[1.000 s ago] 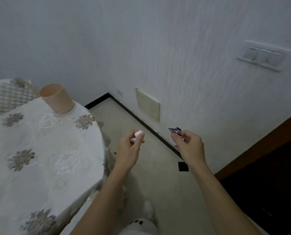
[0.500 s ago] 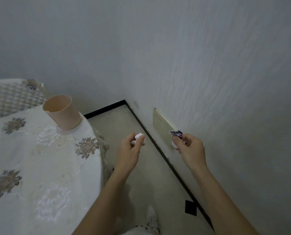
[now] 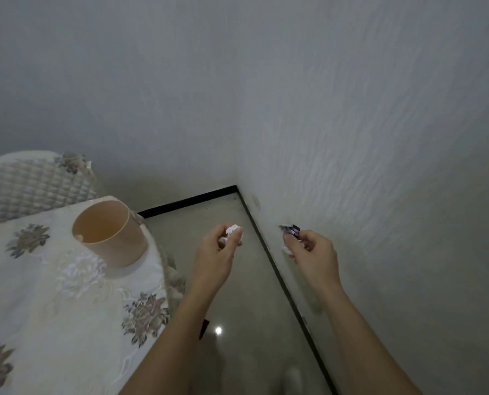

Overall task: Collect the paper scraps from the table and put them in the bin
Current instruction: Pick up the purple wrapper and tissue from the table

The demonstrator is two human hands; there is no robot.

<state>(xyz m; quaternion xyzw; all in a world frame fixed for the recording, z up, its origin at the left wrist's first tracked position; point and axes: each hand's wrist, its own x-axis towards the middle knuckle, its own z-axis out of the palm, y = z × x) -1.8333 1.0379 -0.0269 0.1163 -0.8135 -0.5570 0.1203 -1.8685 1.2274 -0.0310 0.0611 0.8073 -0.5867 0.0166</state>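
At frame centre we are pinching a white scrap (image 3: 231, 230) in our left hand (image 3: 219, 253) and a purple scrap (image 3: 290, 230) in our right hand (image 3: 311, 253), right of the bin (image 3: 110, 232) sitting on the table (image 3: 52, 295).

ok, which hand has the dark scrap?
The right hand: a dark purple scrap sticks out of its fingertips, near the wall. The left hand pinches a white scrap.
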